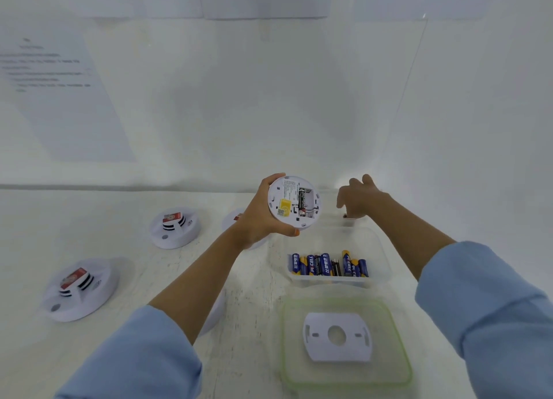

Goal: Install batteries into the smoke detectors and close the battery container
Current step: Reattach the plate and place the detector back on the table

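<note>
Detector back facing camera, left hand gripping it, battery standing vertical, right hand grasp unclear

You can pass along the bare strip of table between your left forearm and the battery container, and you can drop straight into the container's far half, since the batteries crowd its near wall. On your left, a far detector and a near detector stand well apart with bare table between them, while the raised detector in your left hand sits near the container's far left corner. Toward you the lid, a mounting plate on it, lies just beside the container, and the wall closes the far side.
</note>
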The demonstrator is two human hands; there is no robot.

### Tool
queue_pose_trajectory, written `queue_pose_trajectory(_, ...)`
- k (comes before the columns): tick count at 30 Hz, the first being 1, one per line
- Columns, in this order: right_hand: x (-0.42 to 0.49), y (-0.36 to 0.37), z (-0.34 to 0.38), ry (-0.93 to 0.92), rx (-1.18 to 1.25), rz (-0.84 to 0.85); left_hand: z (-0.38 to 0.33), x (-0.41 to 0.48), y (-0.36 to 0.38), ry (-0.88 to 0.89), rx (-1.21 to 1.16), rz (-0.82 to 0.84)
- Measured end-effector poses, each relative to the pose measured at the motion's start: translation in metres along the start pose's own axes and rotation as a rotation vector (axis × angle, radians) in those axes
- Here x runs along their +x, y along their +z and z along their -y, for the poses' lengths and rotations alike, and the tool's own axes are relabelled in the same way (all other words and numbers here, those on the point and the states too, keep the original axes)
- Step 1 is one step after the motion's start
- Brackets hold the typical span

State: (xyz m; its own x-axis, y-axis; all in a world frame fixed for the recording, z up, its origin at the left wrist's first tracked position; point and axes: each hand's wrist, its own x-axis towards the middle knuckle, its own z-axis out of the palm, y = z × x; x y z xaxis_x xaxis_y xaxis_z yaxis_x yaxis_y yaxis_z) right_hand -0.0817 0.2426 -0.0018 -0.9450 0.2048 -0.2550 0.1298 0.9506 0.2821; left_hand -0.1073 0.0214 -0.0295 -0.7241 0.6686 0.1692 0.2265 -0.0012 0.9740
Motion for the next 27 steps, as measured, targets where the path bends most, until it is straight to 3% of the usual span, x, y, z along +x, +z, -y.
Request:
queue_pose_trajectory(4,0.007,0.002,0.005,-0.035,-0.193,0.057,0.002,0.005,-0.002,-0.005,0.003,-0.004)
queue_pose_trajectory(9,0.009,0.009,0.007,-0.084,-0.14,-0.024,0.0,0.006,-0.003,0.003,0.001,-0.002)
queue_pose_trajectory(13,0.005,0.0,-0.003,-0.12,0.147,-0.127,-0.002,0.004,-0.004,0.013,0.005,-0.017)
queue_pose_trajectory(18,-0.022,-0.023,-0.007,-0.179,0.844,-0.49,-0.005,-0.002,-0.004,0.029,0.007,-0.028)
queue_pose_trajectory(20,-0.035,-0.03,0.002,-0.234,1.014,-0.591,-0.007,-0.004,-0.003,0.033,0.0,-0.03)
queue_pose_trajectory(27,-0.054,-0.017,0.038,-0.265,0.927,-0.71,-0.011,-0.018,0.003,0.083,-0.029,-0.035)
